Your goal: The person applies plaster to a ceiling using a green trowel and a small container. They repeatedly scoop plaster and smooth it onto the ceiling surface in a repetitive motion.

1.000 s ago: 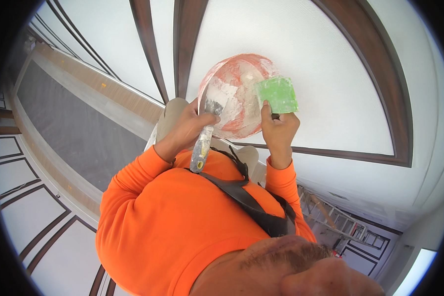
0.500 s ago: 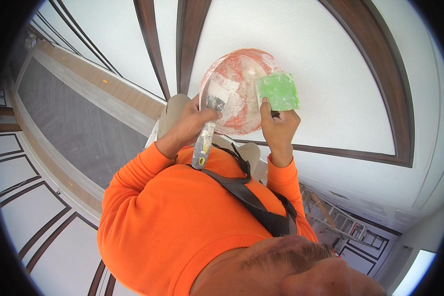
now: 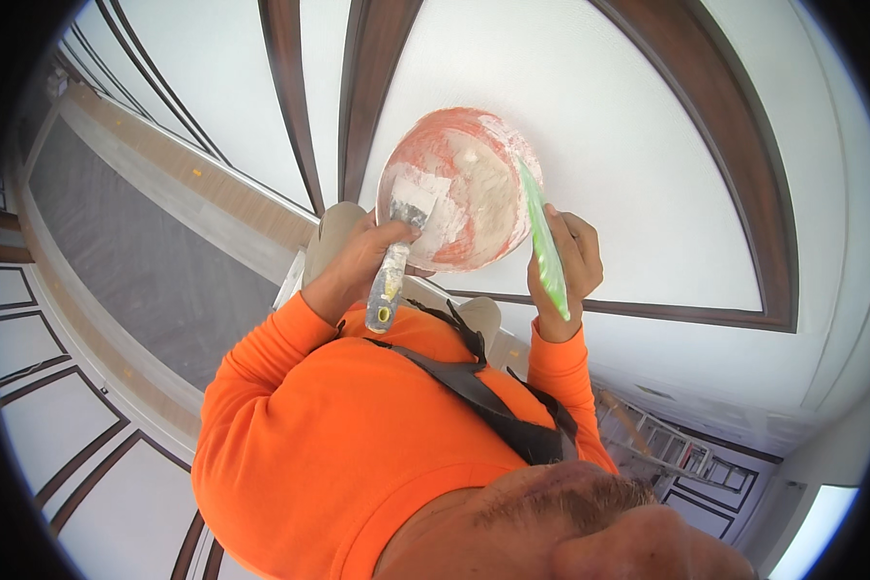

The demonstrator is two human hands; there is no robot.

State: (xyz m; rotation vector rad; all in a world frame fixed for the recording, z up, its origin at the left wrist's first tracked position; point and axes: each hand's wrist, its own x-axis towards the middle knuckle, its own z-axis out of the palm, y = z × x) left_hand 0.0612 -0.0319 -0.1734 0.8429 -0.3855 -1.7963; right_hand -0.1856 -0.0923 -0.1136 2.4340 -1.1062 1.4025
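A round reddish bucket (image 3: 447,135), its inside smeared white, is in front of my body. Off-white filler paste (image 3: 491,198) lies in it. My left hand (image 3: 365,255) is closed at the bucket's left side, and its thumb presses a putty knife (image 3: 389,282) there. That knife's coated blade reaches over the bucket's inside, while its worn grey handle points back toward me. On the right, my right hand (image 3: 576,259) grips a flat green plastic spreader (image 3: 545,246), turned nearly edge-on. The spreader's far end is at the bucket's right rim; whether it touches cannot be told.
A white textured wall panel (image 3: 638,184) framed by dark wood trim (image 3: 735,116) stands just ahead. To the left lies a grey patterned floor (image 3: 145,232) with a pale border. Behind at right is a metal ladder (image 3: 672,445). A dark strap (image 3: 483,391) crosses my orange shirt.
The green spreader has turned from face-on to nearly edge-on, and my right hand has drawn slightly back and right. The bucket has shifted slightly left and nearer, with my left hand still on it.
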